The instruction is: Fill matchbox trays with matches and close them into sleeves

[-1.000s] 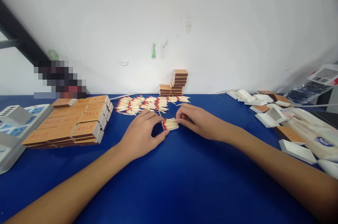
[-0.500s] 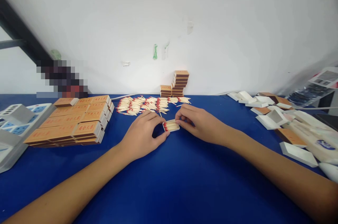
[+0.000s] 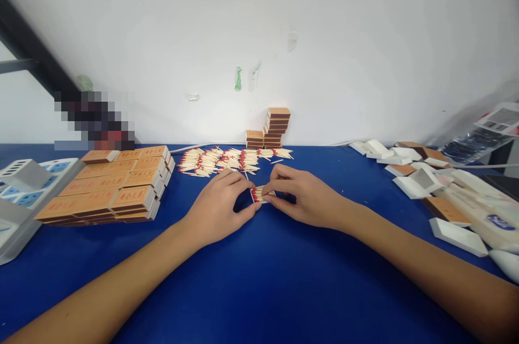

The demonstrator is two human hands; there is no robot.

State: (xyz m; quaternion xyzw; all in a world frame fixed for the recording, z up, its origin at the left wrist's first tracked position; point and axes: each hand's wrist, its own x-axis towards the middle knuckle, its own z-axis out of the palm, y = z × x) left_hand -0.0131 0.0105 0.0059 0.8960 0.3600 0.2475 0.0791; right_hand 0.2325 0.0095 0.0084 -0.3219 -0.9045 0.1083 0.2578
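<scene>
A small white matchbox tray (image 3: pixel 256 203) lies on the blue table, filled with red-headed matches (image 3: pixel 257 193). My left hand (image 3: pixel 221 204) grips the tray's left end between thumb and fingers. My right hand (image 3: pixel 302 192) reaches over the tray's right part, its thumb and forefinger close together on the matches and hiding that end. Just beyond both hands spreads a pile of loose matches (image 3: pixel 233 160), heads pointing various ways.
Orange matchboxes (image 3: pixel 133 176) are stacked in rows at left, beside a power strip (image 3: pixel 24 198). A smaller matchbox stack (image 3: pixel 278 125) stands against the wall. At right lie white trays (image 3: pixel 458 236), brown sleeves (image 3: pixel 446 210) and a plastic pack (image 3: pixel 492 214).
My right hand has shifted left, from the tray's right end to over the matches inside. My left hand keeps its grip on the tray in the same place.
</scene>
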